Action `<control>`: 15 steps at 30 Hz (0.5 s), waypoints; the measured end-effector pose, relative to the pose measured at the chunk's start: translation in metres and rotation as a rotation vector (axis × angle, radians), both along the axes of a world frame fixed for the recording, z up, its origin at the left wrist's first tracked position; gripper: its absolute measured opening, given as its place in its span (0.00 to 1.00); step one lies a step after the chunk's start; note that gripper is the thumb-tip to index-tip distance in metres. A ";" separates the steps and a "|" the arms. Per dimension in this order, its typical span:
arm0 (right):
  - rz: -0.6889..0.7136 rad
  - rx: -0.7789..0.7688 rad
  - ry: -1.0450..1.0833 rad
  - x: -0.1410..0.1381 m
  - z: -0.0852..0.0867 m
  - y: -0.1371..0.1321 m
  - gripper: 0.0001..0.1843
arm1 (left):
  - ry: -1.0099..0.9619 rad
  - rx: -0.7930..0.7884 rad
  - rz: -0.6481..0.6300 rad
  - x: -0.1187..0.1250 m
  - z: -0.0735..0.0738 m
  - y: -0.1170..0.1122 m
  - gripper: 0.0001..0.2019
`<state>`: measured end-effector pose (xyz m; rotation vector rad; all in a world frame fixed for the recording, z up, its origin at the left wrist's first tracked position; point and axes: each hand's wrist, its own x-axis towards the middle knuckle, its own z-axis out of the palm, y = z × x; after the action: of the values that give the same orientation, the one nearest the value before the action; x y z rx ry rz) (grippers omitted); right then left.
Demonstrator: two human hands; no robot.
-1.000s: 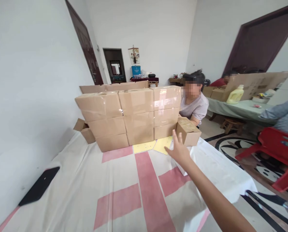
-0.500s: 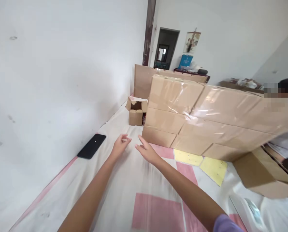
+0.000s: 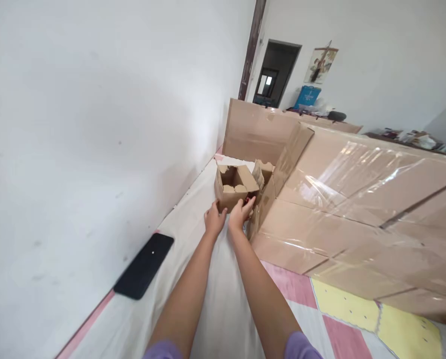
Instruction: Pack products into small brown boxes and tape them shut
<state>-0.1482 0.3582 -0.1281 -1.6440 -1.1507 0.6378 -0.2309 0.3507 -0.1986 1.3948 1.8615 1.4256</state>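
A small open cardboard box (image 3: 228, 199) stands on the cloth by the wall, with torn, ragged flaps round its top. My left hand (image 3: 214, 220) has its fingers against the near left corner of the box. At the near right side, my right hand (image 3: 239, 215) grips the box with its thumb on the front, its fingers partly hidden. Something small and red (image 3: 247, 199) shows just beyond the right fingers; I cannot make out what it is. Both arms are stretched forward side by side.
A tall taped cardboard partition (image 3: 342, 209) rises at the right, with another cardboard panel (image 3: 253, 127) behind the box. Close to the white wall (image 3: 96, 149) at the left lies a black phone (image 3: 145, 267). A second ragged cardboard piece (image 3: 265, 170) sits beside the box.
Both hands have moved forward from above the cloth to the small box and taken hold of it. The box has turned slightly. My view has shifted left and closer.
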 end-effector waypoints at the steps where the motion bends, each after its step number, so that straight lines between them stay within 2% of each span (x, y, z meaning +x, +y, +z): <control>1: 0.011 0.002 -0.005 0.002 -0.001 0.001 0.39 | 0.002 0.009 0.010 -0.001 0.001 -0.001 0.26; 5: 0.100 0.051 -0.051 0.006 -0.002 0.000 0.31 | -0.025 0.078 0.098 -0.004 0.006 -0.001 0.33; 10: 0.310 0.133 -0.118 -0.004 -0.008 -0.028 0.23 | -0.151 0.166 0.314 -0.017 0.016 -0.009 0.21; 12: 0.420 0.165 -0.119 -0.008 -0.011 -0.049 0.19 | -0.191 0.188 0.409 -0.030 0.027 -0.021 0.20; 15: 0.567 0.240 -0.092 -0.011 -0.011 -0.089 0.15 | -0.223 0.239 0.481 -0.053 0.056 -0.055 0.22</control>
<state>-0.1589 0.2696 -0.1388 -1.1511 -1.7126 0.7445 -0.2837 0.2960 -0.1423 0.8592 2.0095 1.9990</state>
